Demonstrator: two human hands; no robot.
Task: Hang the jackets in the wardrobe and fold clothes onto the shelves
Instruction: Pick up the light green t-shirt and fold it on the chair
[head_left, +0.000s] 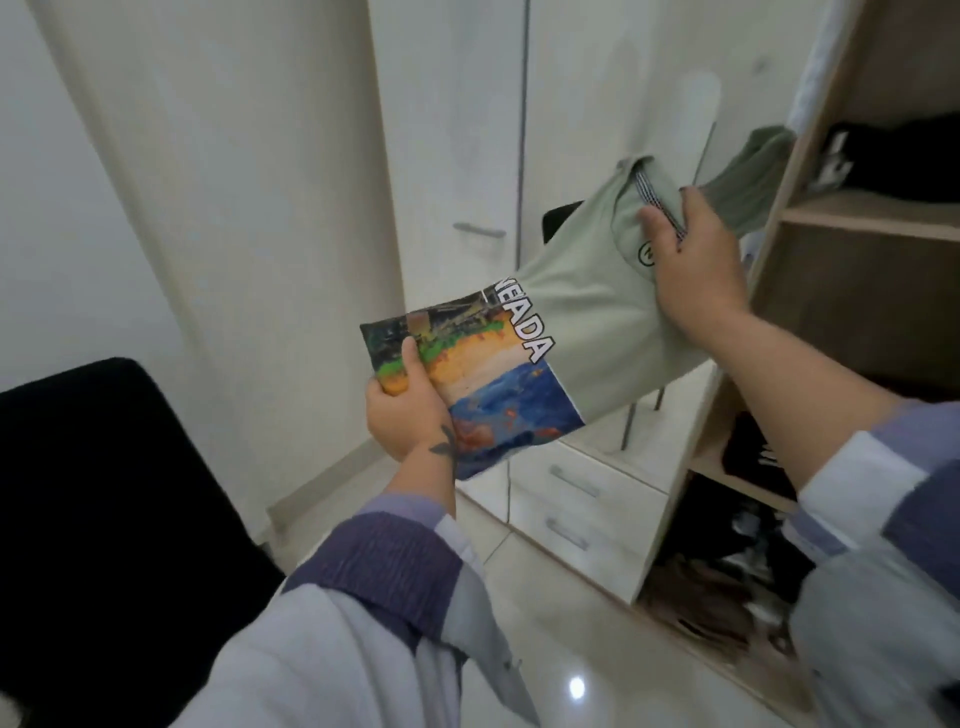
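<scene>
At the far left, below and left of the left hand, there is a black chair (98, 467) with a padded top, well apart from the grip.

The left hand (408, 410) holds the lower end of a folded pale green T-shirt (576, 306). Its grip is pressed together on the cloth: the thumb (410, 358) lies on top of the colourful printed picture (488, 374), and the other fingers are under the cloth, so they cannot be seen. The print shows orange, green and blue areas, and white letters run along its upper edge, just right of this grip. A small dark tattoo is on the wrist below the hand.

The T-shirt hangs in the air between the two hands, slanting upward to the right from the left grip.

The right hand (696, 265) grips the upper end of the T-shirt, near the collar with its striped neck tape (655, 200). The fingers are curled around a bunch of cloth and the thumb presses on the front of it. A loose part of the shirt sticks out above and right of this grip, toward the open wardrobe (810, 208).

To the right of the right grip, a wooden shelf (872, 218) carries folded black clothes (893, 161). Lower shelves, below this grip, hold more dark clothes. Behind the T-shirt stand white cupboard doors (457, 130) and, lower, white drawers (576, 499).
</scene>
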